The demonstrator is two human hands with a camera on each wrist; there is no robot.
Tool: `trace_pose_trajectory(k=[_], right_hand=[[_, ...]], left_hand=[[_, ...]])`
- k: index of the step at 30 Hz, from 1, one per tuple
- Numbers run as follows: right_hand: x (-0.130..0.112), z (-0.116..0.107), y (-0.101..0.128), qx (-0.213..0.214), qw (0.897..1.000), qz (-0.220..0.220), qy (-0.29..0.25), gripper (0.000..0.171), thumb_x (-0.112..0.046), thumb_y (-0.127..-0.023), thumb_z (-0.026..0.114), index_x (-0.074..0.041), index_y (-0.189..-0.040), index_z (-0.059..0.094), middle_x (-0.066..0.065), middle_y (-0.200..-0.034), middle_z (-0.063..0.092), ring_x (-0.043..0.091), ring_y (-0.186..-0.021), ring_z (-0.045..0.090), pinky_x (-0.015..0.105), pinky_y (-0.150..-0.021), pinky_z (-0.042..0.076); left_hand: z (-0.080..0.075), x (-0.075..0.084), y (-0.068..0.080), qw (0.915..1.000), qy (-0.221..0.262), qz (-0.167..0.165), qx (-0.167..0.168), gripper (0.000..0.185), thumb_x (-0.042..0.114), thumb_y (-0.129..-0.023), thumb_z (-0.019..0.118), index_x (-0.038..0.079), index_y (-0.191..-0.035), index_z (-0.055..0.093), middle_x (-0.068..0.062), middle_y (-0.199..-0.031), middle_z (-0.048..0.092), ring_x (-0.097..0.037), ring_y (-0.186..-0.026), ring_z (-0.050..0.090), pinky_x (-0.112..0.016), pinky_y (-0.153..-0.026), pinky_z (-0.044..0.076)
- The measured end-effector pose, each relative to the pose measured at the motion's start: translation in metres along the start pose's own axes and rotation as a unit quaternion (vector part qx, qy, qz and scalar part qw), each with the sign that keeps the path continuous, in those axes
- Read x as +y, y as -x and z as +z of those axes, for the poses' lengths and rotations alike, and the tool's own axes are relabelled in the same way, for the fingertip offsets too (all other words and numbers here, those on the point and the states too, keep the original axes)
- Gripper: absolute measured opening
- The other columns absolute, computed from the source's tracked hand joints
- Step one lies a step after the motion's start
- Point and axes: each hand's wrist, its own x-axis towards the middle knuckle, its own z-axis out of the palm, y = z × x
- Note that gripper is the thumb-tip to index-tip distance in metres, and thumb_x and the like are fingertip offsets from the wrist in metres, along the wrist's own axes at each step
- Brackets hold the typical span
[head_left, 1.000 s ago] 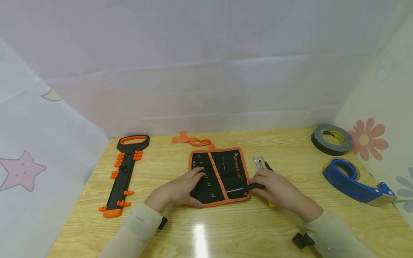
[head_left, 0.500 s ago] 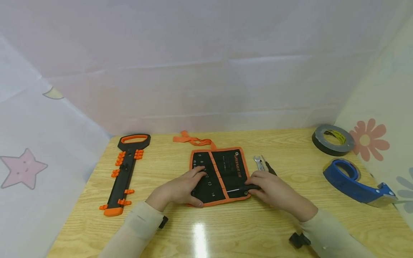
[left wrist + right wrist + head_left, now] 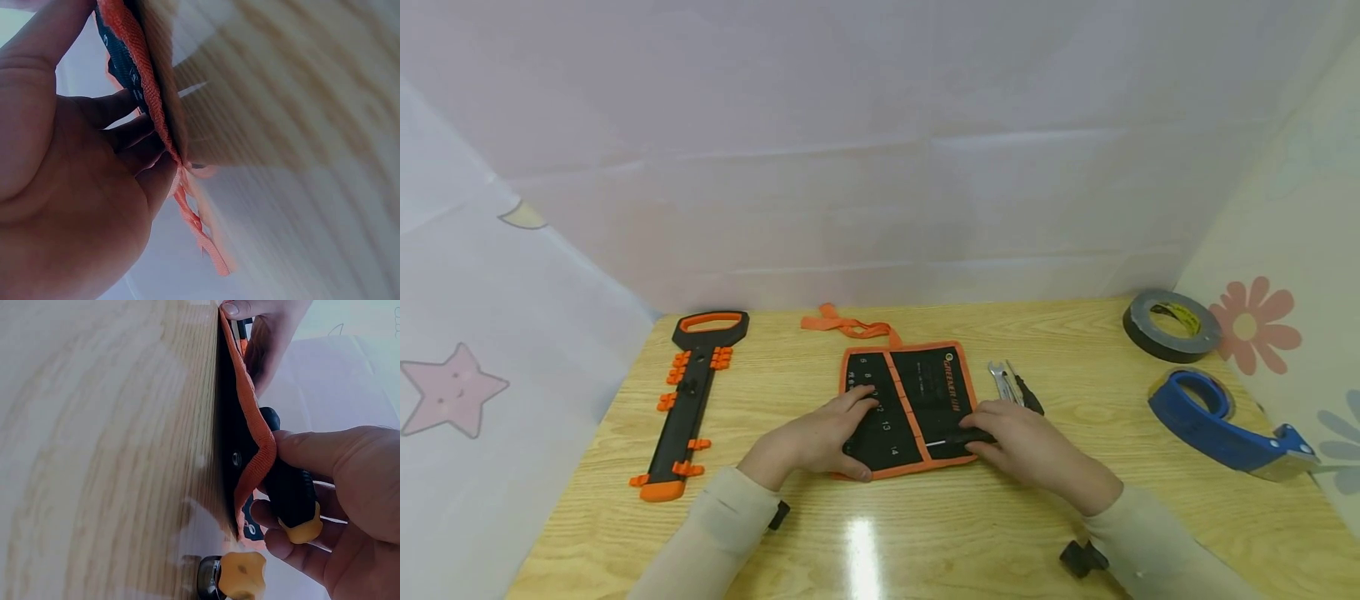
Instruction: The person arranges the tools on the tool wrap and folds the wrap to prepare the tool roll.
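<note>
A black tool pouch [image 3: 932,375] with orange edging and printed sizes lies spread on the table. My left hand [image 3: 823,437] rests on its left part, fingers spread over the numbered pockets and thumb at the near edge. In my right hand [image 3: 1030,446] I grip a screwdriver [image 3: 290,494] by its black handle with a yellow end. Its shaft [image 3: 936,443] points left over the pouch's lower right, and the visible shaft ends at the orange middle band. The left wrist view shows the left fingers [image 3: 122,134] bent over the pouch edge.
Wrenches [image 3: 1000,382] and a black-handled tool [image 3: 1030,398] lie right of the pouch. A yellow-ended handle [image 3: 242,574] shows in the right wrist view. A black-orange rack [image 3: 688,408] stands left; a tape roll [image 3: 1172,325] and blue tape dispenser [image 3: 1217,425] lie right.
My right hand has moved left with the screwdriver, and less of its shaft shows beside the middle band. The left hand has stayed on the pouch.
</note>
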Motion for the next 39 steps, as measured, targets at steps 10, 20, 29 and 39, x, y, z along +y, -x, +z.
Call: trace_pose_trajectory(k=[10, 20, 29, 39], right_hand=[[-0.005, 0.004, -0.005, -0.008, 1.0, 0.009, 0.014, 0.02, -0.026, -0.1, 0.079, -0.014, -0.116, 0.08, -0.002, -0.113, 0.079, 0.02, -0.105, 0.074, 0.044, -0.089, 0.063], [-0.009, 0.008, -0.009, 0.001, 0.999, -0.028, 0.026, 0.017, -0.025, -0.102, 0.077, -0.014, -0.114, 0.081, -0.005, -0.104, 0.075, 0.015, -0.094, 0.069, 0.034, -0.079, 0.06], [-0.013, 0.017, -0.011, -0.017, 1.0, -0.001, 0.014, 0.023, -0.027, -0.101, 0.078, -0.013, -0.119, 0.08, -0.001, -0.11, 0.066, 0.015, -0.098, 0.06, 0.032, -0.078, 0.056], [-0.011, 0.018, -0.009, -0.014, 1.0, 0.005, -0.002, 0.02, -0.023, -0.098, 0.082, -0.013, -0.114, 0.075, -0.003, -0.109, 0.064, 0.014, -0.101, 0.062, 0.035, -0.085, 0.059]], left_hand=[[0.0, 0.0, -0.002, 1.0, 0.0, -0.001, 0.003, 0.109, 0.05, -0.089, 0.088, 0.009, -0.171, 0.029, -0.009, -0.183, 0.01, -0.032, -0.17, 0.015, -0.051, -0.133, 0.03], [-0.002, -0.001, -0.003, 1.0, 0.004, 0.003, 0.0, 0.109, 0.049, -0.089, 0.088, 0.007, -0.171, 0.029, -0.011, -0.183, 0.01, -0.033, -0.169, 0.016, -0.051, -0.133, 0.03], [0.0, 0.0, -0.003, 0.9999, 0.009, 0.006, 0.0, 0.109, 0.049, -0.089, 0.088, 0.007, -0.17, 0.029, -0.011, -0.183, 0.01, -0.033, -0.169, 0.016, -0.052, -0.133, 0.03], [0.001, -0.001, -0.003, 0.9999, 0.009, 0.003, -0.002, 0.108, 0.048, -0.089, 0.088, 0.007, -0.17, 0.03, -0.01, -0.183, 0.009, -0.033, -0.169, 0.016, -0.052, -0.134, 0.029]])
